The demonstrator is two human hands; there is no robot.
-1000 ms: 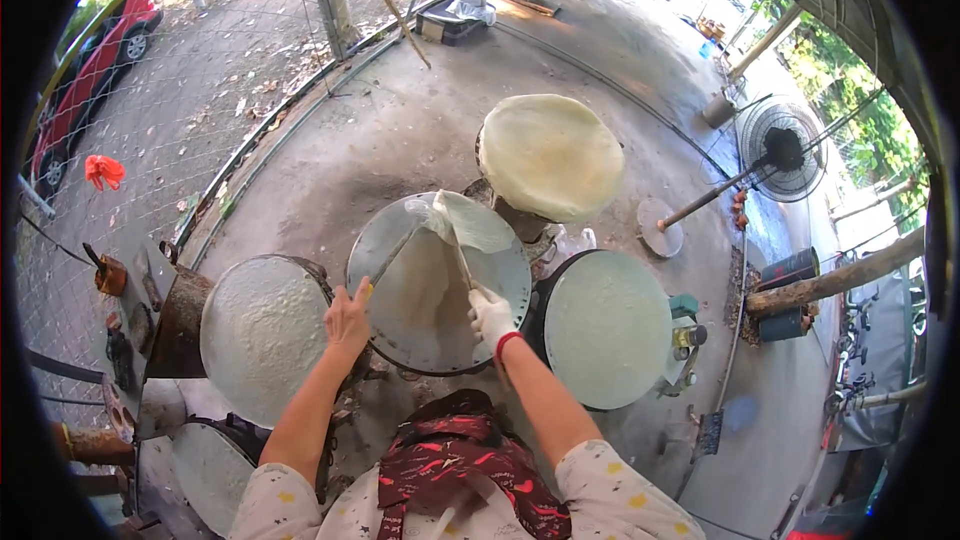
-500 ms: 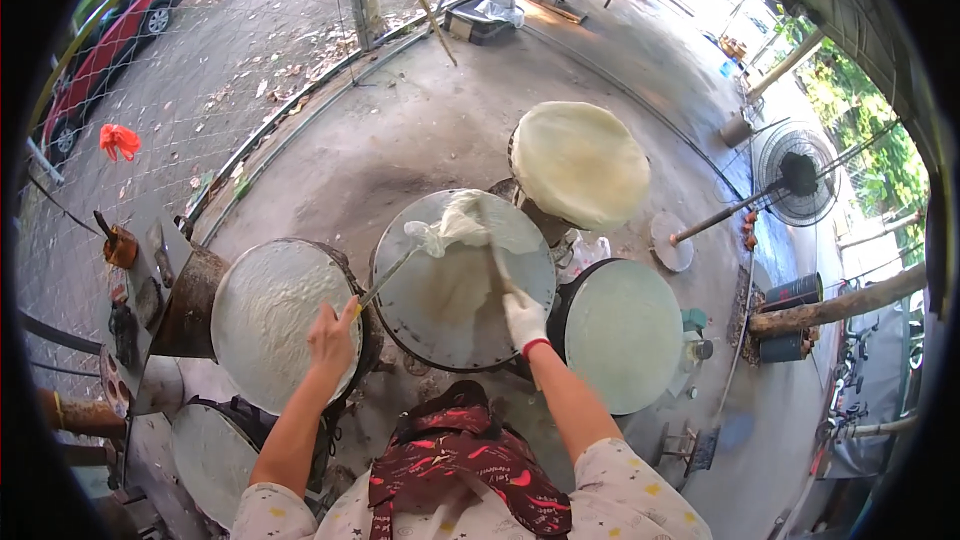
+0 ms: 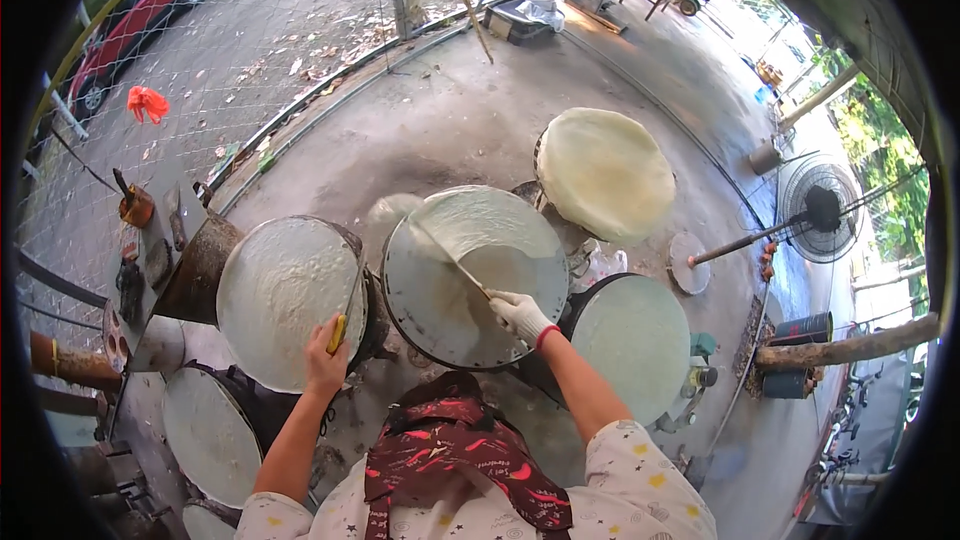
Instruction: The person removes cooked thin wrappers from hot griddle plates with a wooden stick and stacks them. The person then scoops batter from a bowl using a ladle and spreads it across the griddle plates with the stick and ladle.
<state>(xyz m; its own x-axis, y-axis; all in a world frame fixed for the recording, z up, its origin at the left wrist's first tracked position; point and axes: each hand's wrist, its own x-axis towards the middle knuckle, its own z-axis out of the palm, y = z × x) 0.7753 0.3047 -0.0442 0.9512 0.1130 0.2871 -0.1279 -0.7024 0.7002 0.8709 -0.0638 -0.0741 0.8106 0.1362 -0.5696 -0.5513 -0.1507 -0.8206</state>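
My left hand (image 3: 326, 358) is closed around the yellow handle of a long thin-bladed spatula (image 3: 355, 285), its blade pointing away over the edge of the left griddle (image 3: 265, 270). That griddle is coated with pale, lumpy batter. My right hand (image 3: 521, 319), in a white glove with a red cuff, grips a long thin stick-like spreader (image 3: 455, 265) slanting across the middle griddle (image 3: 430, 325). Wet white batter (image 3: 490, 208) covers the far part of this griddle, while a greyish patch shows near its centre. A blurred whitish shape (image 3: 393, 208) appears at its far left edge; I cannot make out what it is.
Beyond stands a round stand with a pale sheet (image 3: 605, 175) over it. At right is another coated griddle (image 3: 628, 350), and one more (image 3: 208, 435) sits at lower left. A pedestal fan (image 3: 820, 208) stands farther right. Wire fencing (image 3: 290, 10) runs along the left.
The white lump near the tools has left the middle griddle's centre. My left hand drew its spatula back to the left griddle; my right hand's spreader swung left. The whole view shifted slightly.
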